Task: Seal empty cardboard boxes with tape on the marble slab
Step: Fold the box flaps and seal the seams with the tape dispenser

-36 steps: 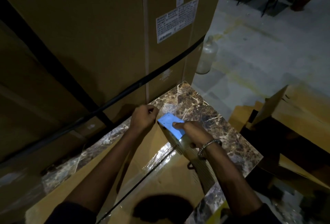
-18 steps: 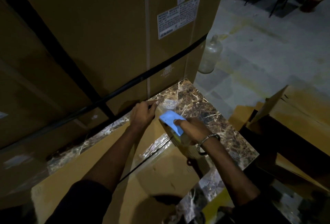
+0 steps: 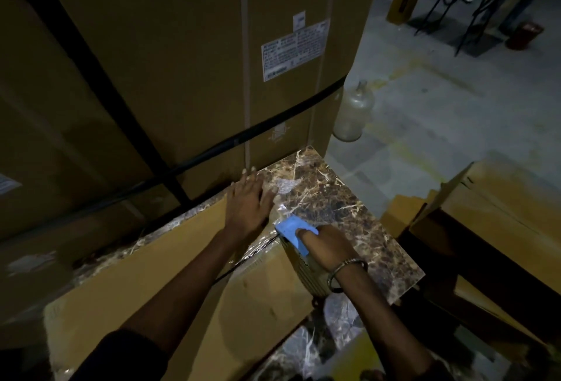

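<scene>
Lying flat on the marble slab [image 3: 334, 195] at lower centre — cardboard box [image 3: 136, 283]. Pressing its far taped end, fingers straight — left hand [image 3: 247, 206]. Gripping the blue tape dispenser [image 3: 296, 233] just right — right hand [image 3: 329, 247].

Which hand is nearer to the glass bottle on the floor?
Left. The left hand lies flat at the box's far end, below the glass bottle; the right hand, gripping the tape dispenser, is lower, farther off.

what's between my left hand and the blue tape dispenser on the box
In the head view, only shiny clear tape lies between the left hand and the blue tape dispenser.
</scene>
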Action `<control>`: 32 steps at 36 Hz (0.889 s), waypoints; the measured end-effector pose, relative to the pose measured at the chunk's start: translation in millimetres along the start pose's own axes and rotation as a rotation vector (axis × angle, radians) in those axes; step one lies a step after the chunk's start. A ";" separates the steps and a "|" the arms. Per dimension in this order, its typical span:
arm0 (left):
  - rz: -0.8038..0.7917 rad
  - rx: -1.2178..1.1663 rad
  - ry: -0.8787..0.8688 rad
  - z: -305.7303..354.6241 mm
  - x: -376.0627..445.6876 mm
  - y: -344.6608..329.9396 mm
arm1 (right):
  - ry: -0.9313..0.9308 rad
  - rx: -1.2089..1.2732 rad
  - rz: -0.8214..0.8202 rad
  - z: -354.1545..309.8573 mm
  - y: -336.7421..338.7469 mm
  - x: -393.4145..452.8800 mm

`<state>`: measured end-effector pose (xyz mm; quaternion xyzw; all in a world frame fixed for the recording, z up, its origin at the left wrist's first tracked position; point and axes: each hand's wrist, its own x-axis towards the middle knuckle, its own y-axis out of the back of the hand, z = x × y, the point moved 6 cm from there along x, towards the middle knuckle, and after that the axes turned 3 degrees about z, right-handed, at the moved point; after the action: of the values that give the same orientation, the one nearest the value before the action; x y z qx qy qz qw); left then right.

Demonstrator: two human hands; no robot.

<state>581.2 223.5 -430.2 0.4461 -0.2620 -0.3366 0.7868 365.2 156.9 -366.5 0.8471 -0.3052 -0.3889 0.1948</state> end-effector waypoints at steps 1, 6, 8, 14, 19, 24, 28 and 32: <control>-0.022 0.016 -0.015 4.0 -4.7 -5.0 | 0.002 0.004 0.004 -1.1 1.7 -1.8; -0.104 0.252 -0.062 3.0 -19.1 -29.1 | -0.003 -0.012 0.002 0.9 5.5 -0.9; -0.104 0.281 -0.064 0.7 -18.6 -30.6 | 0.005 -0.005 -0.001 1.6 8.3 -1.6; -0.129 0.262 -0.047 1.6 -17.7 -29.4 | 0.023 -0.073 -0.069 11.5 20.5 -15.7; -0.151 0.270 -0.034 3.2 -18.8 -29.0 | -0.044 -0.086 -0.042 53.4 34.5 -39.4; -0.180 0.233 -0.004 5.8 -18.7 -28.0 | -0.053 -0.091 -0.041 56.5 30.3 -43.2; -0.175 0.170 0.006 26.6 -34.3 -30.0 | -0.090 -0.030 0.012 64.6 30.9 -36.7; -0.192 0.157 -0.019 50.6 -65.4 -44.9 | -0.106 0.004 0.028 70.2 30.1 -36.1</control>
<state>490.3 230.0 -453.4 0.5261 -0.2508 -0.3932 0.7111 281.2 152.3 -373.6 0.8213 -0.3276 -0.4301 0.1822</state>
